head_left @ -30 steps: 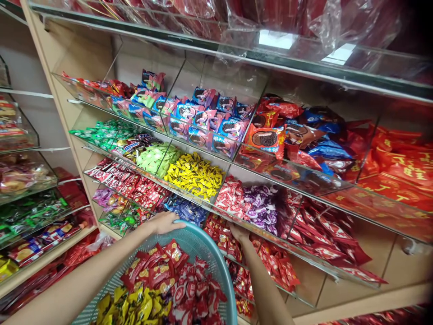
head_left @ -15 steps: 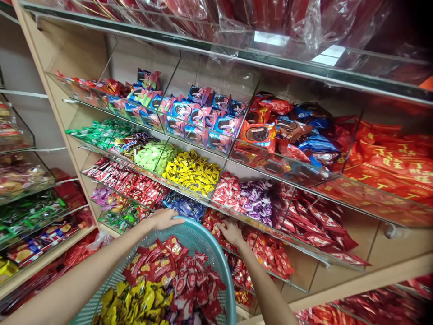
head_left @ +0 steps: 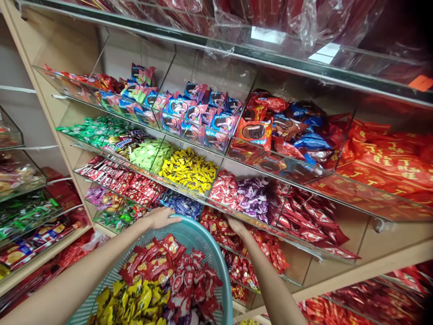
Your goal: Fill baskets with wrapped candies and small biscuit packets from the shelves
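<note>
Right hand (head_left: pixel 237 226) has moved under the clear shelf (head_left: pixel 262 225), perhaps into shiny red candy packets (head_left: pixel 214 220), its grip impossible to tell; left hand (head_left: pixel 161 218) clasps the round teal plastic basket (head_left: pixel 226 266), cropped below.

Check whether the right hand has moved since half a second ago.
Yes: upward and inward, judged against the glass shelf edge above it. The right hand's fingers, visible then, are now mostly hidden beneath that edge.
</note>
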Available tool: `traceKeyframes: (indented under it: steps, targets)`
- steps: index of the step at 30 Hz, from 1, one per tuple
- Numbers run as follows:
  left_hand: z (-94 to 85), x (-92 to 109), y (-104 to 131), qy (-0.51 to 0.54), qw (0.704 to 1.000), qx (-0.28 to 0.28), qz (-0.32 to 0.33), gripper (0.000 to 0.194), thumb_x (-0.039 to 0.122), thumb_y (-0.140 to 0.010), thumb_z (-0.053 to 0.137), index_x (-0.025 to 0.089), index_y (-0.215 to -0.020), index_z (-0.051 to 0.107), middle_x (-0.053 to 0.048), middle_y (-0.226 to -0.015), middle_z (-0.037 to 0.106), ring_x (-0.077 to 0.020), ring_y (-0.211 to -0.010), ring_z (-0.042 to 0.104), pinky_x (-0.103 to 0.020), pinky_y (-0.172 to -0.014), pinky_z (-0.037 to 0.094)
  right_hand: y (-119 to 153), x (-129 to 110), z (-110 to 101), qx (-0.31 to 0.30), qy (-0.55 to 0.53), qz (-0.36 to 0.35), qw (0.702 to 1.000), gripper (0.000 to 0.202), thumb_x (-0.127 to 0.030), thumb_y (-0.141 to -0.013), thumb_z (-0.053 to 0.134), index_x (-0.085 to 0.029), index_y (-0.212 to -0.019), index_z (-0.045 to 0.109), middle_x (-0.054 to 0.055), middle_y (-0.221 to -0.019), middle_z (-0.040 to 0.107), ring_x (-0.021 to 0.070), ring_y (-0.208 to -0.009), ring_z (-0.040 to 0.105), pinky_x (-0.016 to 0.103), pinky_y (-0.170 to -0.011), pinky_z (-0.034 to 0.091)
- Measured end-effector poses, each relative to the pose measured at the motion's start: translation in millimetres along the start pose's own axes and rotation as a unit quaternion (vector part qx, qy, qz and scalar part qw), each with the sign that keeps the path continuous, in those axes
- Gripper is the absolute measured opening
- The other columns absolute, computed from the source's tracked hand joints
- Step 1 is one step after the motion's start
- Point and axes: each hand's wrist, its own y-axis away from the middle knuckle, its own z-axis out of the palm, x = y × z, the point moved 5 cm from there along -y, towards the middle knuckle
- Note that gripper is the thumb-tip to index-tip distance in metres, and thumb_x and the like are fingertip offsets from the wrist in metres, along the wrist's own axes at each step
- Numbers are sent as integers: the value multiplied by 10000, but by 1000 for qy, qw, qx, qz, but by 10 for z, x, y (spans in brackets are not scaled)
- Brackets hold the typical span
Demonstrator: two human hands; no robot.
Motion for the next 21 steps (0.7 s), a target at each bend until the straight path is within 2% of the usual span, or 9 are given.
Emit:
traceKeyframes:
  steps: [2, 4, 6, 7, 11, 15, 18, 21]
  targets:
    - [11, -18, -9, 1, 1000, 0, -1, 689, 758, -724, 233, 237, -919, 638, -65, -890, 675, -223, -790, 626, -262, -661, 425, 24, -23, -12, -62, 2, -24, 998, 473, -485, -792, 451, -221, -1174, 542, 40, -1159, 594, 201, -1043, 549, 309, -913, 400]
    - [14, -29, -14, -2, 1000, 2, -1, 691, 760, -724, 228, 237, -908, 639, -64, -877, 675, -223, -790, 626, -260, -656, 424, 81, -36, -5, -115, 12, -47, 992, 532, -399, -668, 622, -243, -1171, 544, 27, -1154, 599, 201, -996, 573, 289, -875, 423]
    - [9, -27, -15, -5, 1000, 3, 3, 692, 760, -726, 218, 236, -895, 637, -64, -871, 673, -226, -790, 625, -261, -650, 424, 136, -37, 15, -132, 30, -63, 989, 688, -280, -525, 728, -249, -1184, 532, 34, -1186, 576, 225, -1028, 553, 292, -895, 405]
    - [5, -22, -13, -6, 1000, 3, 5, 691, 759, -727, 214, 236, -888, 636, -64, -870, 673, -227, -789, 625, -263, -649, 423, 156, -37, 29, -127, 41, -69, 989, 722, -234, -497, 739, -247, -1188, 528, 44, -1209, 559, 242, -1069, 526, 305, -925, 380]
    - [-20, 5, 3, -3, 1000, 3, 4, 680, 751, -732, 219, 234, -882, 635, -65, -876, 672, -226, -799, 623, -259, -650, 420, 179, -46, 75, -69, 65, -85, 992, 566, -235, -622, 669, -222, -1171, 530, 68, -1242, 522, 265, -1171, 433, 347, -998, 288]
    - [-40, 36, 26, -2, 1000, 0, -7, 678, 747, -730, 230, 230, -892, 637, -73, -899, 672, -235, -817, 624, -262, -644, 421, 149, -68, -12, -11, 49, -72, 996, 471, -387, -706, 604, -209, -1138, 542, 60, -1193, 558, 260, -1095, 501, 336, -967, 334]
    - [-46, 57, 36, -5, 1000, -4, -8, 671, 741, -733, 235, 233, -906, 639, -73, -899, 672, -237, -811, 626, -267, -643, 423, 161, -136, -112, 36, 18, -50, 998, 423, -520, -775, 466, -224, -1051, 586, 32, -1063, 629, 253, -1031, 548, 329, -945, 362]
    - [-55, 69, 43, -9, 1000, 2, -7, 670, 739, -737, 231, 237, -905, 642, -70, -902, 672, -234, -809, 625, -265, -647, 426, 227, -248, -60, 50, 25, -24, 998, 439, -551, -766, 455, -216, -1016, 589, 50, -1003, 648, 263, -1034, 549, 324, -886, 401]
